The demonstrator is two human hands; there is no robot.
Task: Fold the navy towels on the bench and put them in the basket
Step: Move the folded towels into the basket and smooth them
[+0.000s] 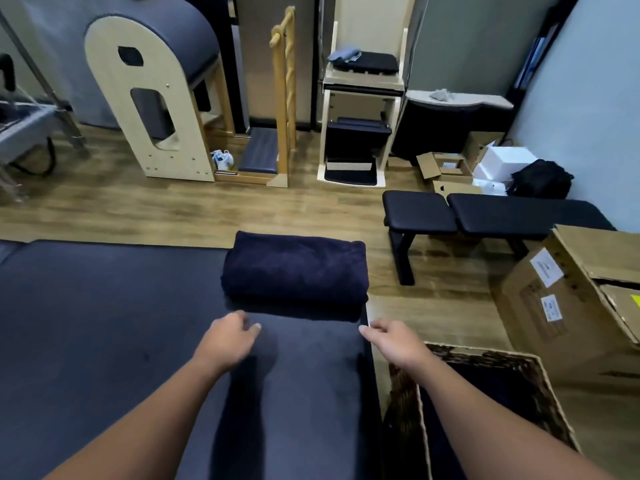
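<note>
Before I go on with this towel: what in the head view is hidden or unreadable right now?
- Basket contents: interior is dark and the right arm covers part; no towel count possible.
- Folded navy towel: underside and layer count hidden by its own top.
- Bench: left and near ends cut off by the frame.
- Cardboard box labels: too small to read.

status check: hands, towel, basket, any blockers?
Left hand and right hand open, empty, just short of the towel. Towel folded, on the bench. Basket at right, path clear.
</note>
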